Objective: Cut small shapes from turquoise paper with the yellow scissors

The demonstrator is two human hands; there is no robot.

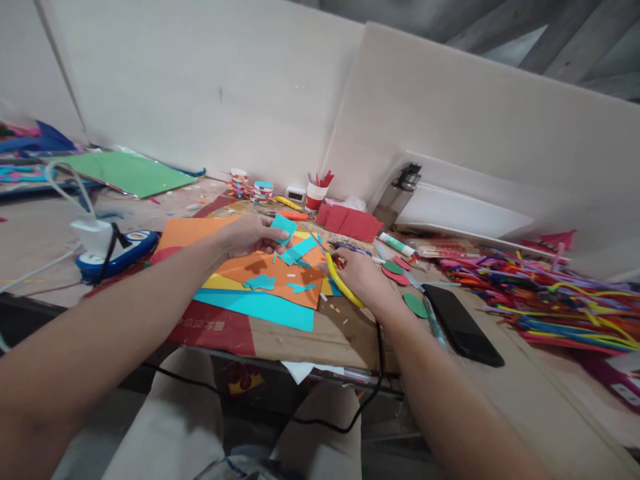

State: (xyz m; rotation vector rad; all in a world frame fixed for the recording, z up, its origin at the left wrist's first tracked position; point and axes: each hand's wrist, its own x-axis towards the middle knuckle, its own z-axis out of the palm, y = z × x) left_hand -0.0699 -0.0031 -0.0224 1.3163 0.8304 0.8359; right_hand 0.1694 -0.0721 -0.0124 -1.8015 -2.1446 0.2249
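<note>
Between the thumb and fingers of my left hand (253,235) is a small piece of turquoise paper (283,227). My right hand (356,272) is closed on yellow-handled scissors (345,285), whose blades point up and left toward that paper. Under the hands lie orange sheets (235,270), with a large turquoise sheet (260,310) along the near side. Turquoise cut-outs and scraps (260,283) rest on the orange paper. A longer turquoise strip (300,249) lies just below the held piece.
Red cards (350,222), a glue stick (397,244) and a cup of red sticks (317,193) stand or lie behind. On the right are a black phone (463,323) and many pipe cleaners (565,293). A blue power strip (117,255) sits left, near a green sheet (130,172).
</note>
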